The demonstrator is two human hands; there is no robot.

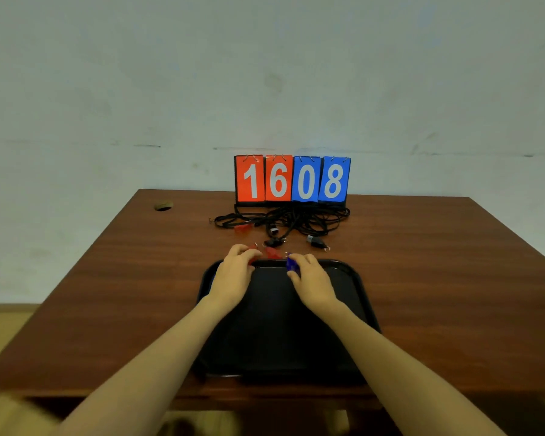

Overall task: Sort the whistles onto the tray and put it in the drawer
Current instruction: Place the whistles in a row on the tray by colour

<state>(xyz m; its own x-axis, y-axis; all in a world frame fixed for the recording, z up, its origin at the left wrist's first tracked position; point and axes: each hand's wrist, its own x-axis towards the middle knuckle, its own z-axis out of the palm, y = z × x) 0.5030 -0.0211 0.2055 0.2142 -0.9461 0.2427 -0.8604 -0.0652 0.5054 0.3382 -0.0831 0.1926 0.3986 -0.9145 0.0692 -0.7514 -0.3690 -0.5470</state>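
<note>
A black tray [274, 316] lies on the bench [438, 278]. Over its far rim, the left hand [233, 275] pinches a red whistle [251, 260] and the right hand [312, 278] grips a blue whistle [291, 264]. A second red whistle [272, 252] lies just beyond.

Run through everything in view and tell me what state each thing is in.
Tray: flat on the table, visible floor bare.
Left hand: grips a red whistle at the tray's far rim.
Right hand: pinches a blue whistle there too.
Loose red whistle: lying on the table between the hands.
Black whistles: lying beyond the tray.
Cords: tangled.
Scoreboard: upright, showing 16 08.
</note>
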